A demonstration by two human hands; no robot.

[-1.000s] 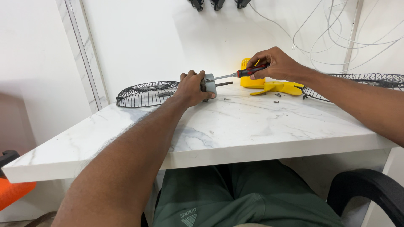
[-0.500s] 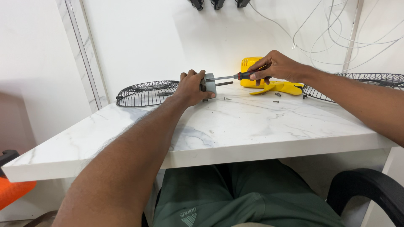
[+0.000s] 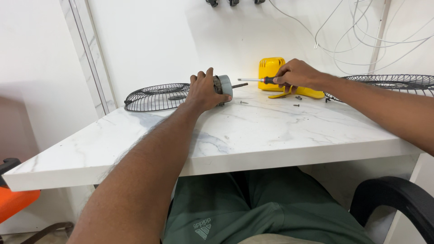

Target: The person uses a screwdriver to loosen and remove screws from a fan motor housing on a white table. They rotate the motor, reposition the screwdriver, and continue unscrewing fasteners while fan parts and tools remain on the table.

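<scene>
Marble-patterned white tabletop [image 3: 253,135] spreads across the view, pushed up against a white wall. At its far left edge a black wire fan guard [image 3: 156,96] lies flat, just behind the left hand [image 3: 203,91]. That hand is closed around a small grey fan motor [image 3: 223,85], which rests on its side on the tabletop with its shaft [image 3: 239,85] pointing right, so the motor's long axis runs left to right, roughly level with the surface. Directly in line with it, a little to the right, comes the screwdriver [image 3: 257,80]: its metal blade points left toward the motor's face, tip near the shaft but apart from it, and its black-and-red handle is gripped in the closed right hand [image 3: 296,73]. The tool and the motor thus lie nearly on one axis, tip facing the motor, with the left hand on the motor itself. A few loose screws [image 3: 296,105] lie on the tabletop below the right hand. Behind that hand sits a yellow plastic housing [image 3: 271,68]. At the far right a second black wire guard [image 3: 389,83] lies flat, and white cables [image 3: 352,40] hang down the wall above it.
</scene>
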